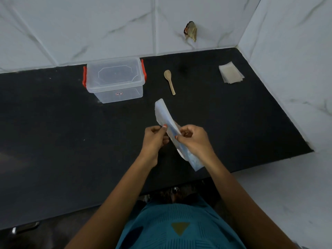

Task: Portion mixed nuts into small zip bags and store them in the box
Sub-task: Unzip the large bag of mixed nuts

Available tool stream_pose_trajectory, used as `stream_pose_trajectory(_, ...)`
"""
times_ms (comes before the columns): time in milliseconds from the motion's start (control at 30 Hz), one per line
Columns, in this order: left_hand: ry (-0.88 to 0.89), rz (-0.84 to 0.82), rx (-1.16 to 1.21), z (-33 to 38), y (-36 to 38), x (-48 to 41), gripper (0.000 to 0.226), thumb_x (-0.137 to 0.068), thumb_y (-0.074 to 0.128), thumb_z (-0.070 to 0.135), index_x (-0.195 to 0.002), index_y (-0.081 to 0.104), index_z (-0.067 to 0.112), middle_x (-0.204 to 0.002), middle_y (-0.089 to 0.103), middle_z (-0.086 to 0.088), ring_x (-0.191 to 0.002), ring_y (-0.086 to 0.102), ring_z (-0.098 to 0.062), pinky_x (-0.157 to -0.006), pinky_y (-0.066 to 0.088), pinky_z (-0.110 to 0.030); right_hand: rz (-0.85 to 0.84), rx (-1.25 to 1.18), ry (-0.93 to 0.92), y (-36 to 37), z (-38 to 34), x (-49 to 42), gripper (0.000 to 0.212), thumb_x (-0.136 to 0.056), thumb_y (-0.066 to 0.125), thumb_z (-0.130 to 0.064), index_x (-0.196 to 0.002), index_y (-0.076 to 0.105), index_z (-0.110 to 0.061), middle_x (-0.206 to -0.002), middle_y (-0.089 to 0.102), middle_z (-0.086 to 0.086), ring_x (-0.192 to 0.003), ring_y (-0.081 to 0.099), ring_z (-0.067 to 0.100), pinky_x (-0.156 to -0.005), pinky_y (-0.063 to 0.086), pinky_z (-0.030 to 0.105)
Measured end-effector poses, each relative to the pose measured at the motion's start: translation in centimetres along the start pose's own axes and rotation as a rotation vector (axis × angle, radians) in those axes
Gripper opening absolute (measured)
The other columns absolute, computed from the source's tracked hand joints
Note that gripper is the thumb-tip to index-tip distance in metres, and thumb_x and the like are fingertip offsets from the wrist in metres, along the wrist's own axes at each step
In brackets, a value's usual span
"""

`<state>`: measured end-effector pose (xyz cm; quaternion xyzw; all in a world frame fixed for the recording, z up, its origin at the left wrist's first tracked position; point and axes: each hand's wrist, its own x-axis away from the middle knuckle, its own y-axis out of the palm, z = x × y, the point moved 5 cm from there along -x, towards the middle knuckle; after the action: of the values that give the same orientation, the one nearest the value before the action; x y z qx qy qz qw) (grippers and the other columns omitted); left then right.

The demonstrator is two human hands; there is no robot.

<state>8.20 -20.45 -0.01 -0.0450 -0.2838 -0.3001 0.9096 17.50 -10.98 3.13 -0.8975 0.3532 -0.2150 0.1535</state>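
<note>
- Head view: the left hand [154, 139] and right hand [194, 141] each pinch one side of a bluish-white plastic pouch [164, 114], held just above the black worktop [53, 123].
- Step in hand, as judged: opening the pouch. No portioning has begun.
- The next move calls for parting the pouch mouth, then taking the wooden spoon [169, 81] and one bag from the zip bag stack [230, 72] at the far right.
- The clear storage box [115, 78] stands lidded, with no filled bags visible inside. The pouch contents cannot be told.

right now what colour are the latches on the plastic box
Red-orange: one latch on each short end of the clear plastic box, shown in the head view.
</note>
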Motion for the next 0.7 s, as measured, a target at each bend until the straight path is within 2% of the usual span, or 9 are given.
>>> stream_pose_trajectory(100,0.049,-0.034,0.024,1.0,0.4,0.7,0.033,-0.089,0.058,0.034,-0.109,0.050,0.009,-0.098,0.058,-0.008,-0.084,0.059,-0.014,-0.072,0.049,-0.025,0.074,0.150,-0.155,0.3,-1.3,0.7,0.010,-0.081,0.065,-0.007,-0.091,0.062,-0.008,-0.084,0.055,-0.005,-0.068,0.051,0.001,-0.057,0.043,0.008)
stream_pose_trajectory(200,0.068,-0.024,-0.018,1.7,0.4,0.8,0.024,-0.088,0.061,0.028,-0.104,0.051,0.013,-0.099,0.060,-0.010,-0.083,0.061,-0.014,-0.068,0.049,-0.023,0.057,0.245,-0.251,1.2,-1.8,1.2,0.015,-0.082,0.067,-0.013,-0.096,0.063,-0.010,-0.089,0.052,-0.005,-0.070,0.050,0.001,-0.060,0.042,0.009)
stream_pose_trajectory(267,0.054,-0.020,0.000,1.8,0.1,0.7,0.020,-0.090,0.057,0.019,-0.107,0.052,0.011,-0.103,0.061,-0.012,-0.084,0.062,-0.014,-0.067,0.050,-0.024,0.013,0.153,-0.217,1.3,-1.6,1.3,0.020,-0.083,0.067,-0.019,-0.101,0.063,-0.012,-0.092,0.054,-0.004,-0.074,0.052,0.001,-0.062,0.043,0.006)
stream_pose_trajectory(400,0.029,-0.078,0.095,1.6,-0.1,1.0,0.015,-0.093,0.052,0.010,-0.108,0.053,0.009,-0.104,0.062,-0.010,-0.093,0.064,-0.017,-0.075,0.055,-0.028,-0.005,-0.119,-0.022,0.5,-0.8,1.0,0.025,-0.086,0.063,-0.025,-0.108,0.062,-0.013,-0.094,0.059,-0.006,-0.083,0.056,0.001,-0.065,0.045,0.006)
stream_pose_trajectory(567,0.024,-0.087,0.098,1.6,-0.1,1.1,0.011,-0.091,0.054,0.012,-0.103,0.055,0.011,-0.097,0.061,-0.007,-0.093,0.063,-0.018,-0.075,0.056,-0.027,-0.090,-0.186,0.098,0.6,-1.0,1.1,0.027,-0.083,0.066,-0.016,-0.110,0.062,-0.014,-0.087,0.057,-0.011,-0.080,0.055,-0.001,-0.061,0.043,0.007)
stream_pose_trajectory(700,0.073,-0.038,-0.049,2.2,-0.5,1.6,0.025,-0.088,0.060,0.021,-0.109,0.051,0.012,-0.098,0.061,-0.004,-0.089,0.062,-0.013,-0.072,0.053,-0.024,-0.080,-0.187,0.076,0.3,-2.0,1.3,0.027,-0.083,0.065,-0.012,-0.110,0.063,-0.012,-0.087,0.059,-0.011,-0.079,0.056,-0.001,-0.060,0.044,0.010)
